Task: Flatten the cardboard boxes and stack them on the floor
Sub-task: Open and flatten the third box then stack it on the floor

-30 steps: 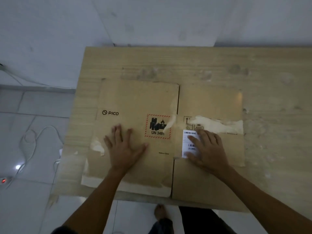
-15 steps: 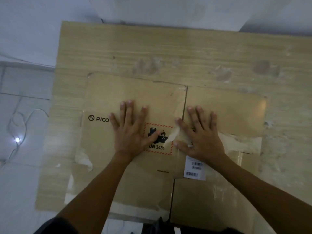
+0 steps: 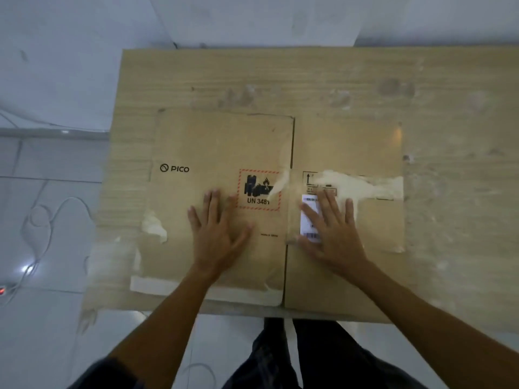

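Note:
A brown cardboard box lies flat on a light wooden table, printed with "PICO" and a red-framed "UN 3481" warning mark. Torn tape patches show on it. My left hand presses palm-down on the left panel, fingers spread, just left of the warning mark. On the right panel my right hand lies flat with fingers apart and partly covers a white barcode label. Neither hand grips anything.
The table's near edge is close to my legs, and the box reaches it. White tiled floor lies to the left with white cables and a small red light. A white wall stands behind the table.
Both hands slid back toward me over the flat cardboard, from the warning mark down to the lower panels. The right hand now covers the barcode label again.

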A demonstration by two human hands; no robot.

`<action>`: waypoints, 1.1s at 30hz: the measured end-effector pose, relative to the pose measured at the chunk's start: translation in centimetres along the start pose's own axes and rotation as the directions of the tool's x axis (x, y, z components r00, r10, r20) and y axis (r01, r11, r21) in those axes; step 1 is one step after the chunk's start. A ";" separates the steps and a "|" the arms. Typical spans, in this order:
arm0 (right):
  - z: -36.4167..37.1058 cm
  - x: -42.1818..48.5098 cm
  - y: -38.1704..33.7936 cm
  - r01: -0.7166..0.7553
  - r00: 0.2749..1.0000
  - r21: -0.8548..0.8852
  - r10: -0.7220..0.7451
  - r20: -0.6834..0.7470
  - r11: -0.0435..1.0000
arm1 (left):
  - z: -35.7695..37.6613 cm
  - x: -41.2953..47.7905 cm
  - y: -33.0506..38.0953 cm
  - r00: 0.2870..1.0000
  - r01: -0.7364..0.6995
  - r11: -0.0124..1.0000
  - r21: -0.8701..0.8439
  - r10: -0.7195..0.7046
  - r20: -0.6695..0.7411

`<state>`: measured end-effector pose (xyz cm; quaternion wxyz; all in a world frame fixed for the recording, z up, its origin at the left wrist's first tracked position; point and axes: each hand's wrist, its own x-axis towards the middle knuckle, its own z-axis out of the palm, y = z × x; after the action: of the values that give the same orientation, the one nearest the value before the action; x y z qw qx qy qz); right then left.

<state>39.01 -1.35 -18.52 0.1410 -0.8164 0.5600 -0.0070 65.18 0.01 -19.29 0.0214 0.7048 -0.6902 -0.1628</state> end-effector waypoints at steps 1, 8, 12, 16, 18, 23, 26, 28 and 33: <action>0.8 -1.8 -0.3 -0.009 1.000 -0.013 0.009 0.028 1.000 | 0.5 -1.6 -0.1 1.000 0.025 1.000 -0.012 -0.025 -0.002; 2.8 -4.7 -0.3 0.000 1.000 -0.094 0.001 0.016 0.996 | 2.3 -4.2 -0.4 0.993 0.030 0.999 -0.020 -0.032 -0.116; 2.8 -4.8 -0.2 0.003 1.000 -0.071 -0.004 -0.005 0.997 | 2.5 -4.2 -0.6 0.988 0.035 0.999 -0.036 -0.040 -0.148; 2.3 -4.8 -0.4 -0.023 1.000 -0.021 0.023 -0.002 0.999 | 2.1 -4.1 -1.1 0.989 0.024 0.994 -0.111 -0.040 -0.143; 2.1 -5.0 -0.4 -0.053 0.997 0.067 0.056 -0.048 0.996 | 1.9 -4.2 -1.3 0.988 0.004 0.989 -0.151 -0.027 -0.150; 1.3 -6.0 1.3 -0.414 0.806 0.342 0.514 -0.294 0.844 | 0.1 -2.9 -3.2 0.942 0.214 0.958 -0.190 -0.254 -0.221; -0.3 -6.7 3.8 -0.637 0.638 0.380 0.735 -0.228 0.671 | -1.8 -1.4 -6.1 0.778 0.533 0.806 -0.259 -0.587 -0.224; -1.5 -6.6 4.8 -0.696 0.605 0.344 0.773 -0.192 0.630 | -2.8 -0.5 -6.6 0.719 0.610 0.745 -0.269 -0.664 -0.206; -4.7 -5.5 6.0 -0.753 0.539 0.460 0.842 0.019 0.472 | -5.9 1.3 -6.9 0.673 0.708 0.647 -0.281 -0.740 -0.009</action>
<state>30.68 0.62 -14.60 0.2375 -0.4021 0.8723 -0.1447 73.41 -2.07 -15.69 0.0871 0.9214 -0.3210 -0.2010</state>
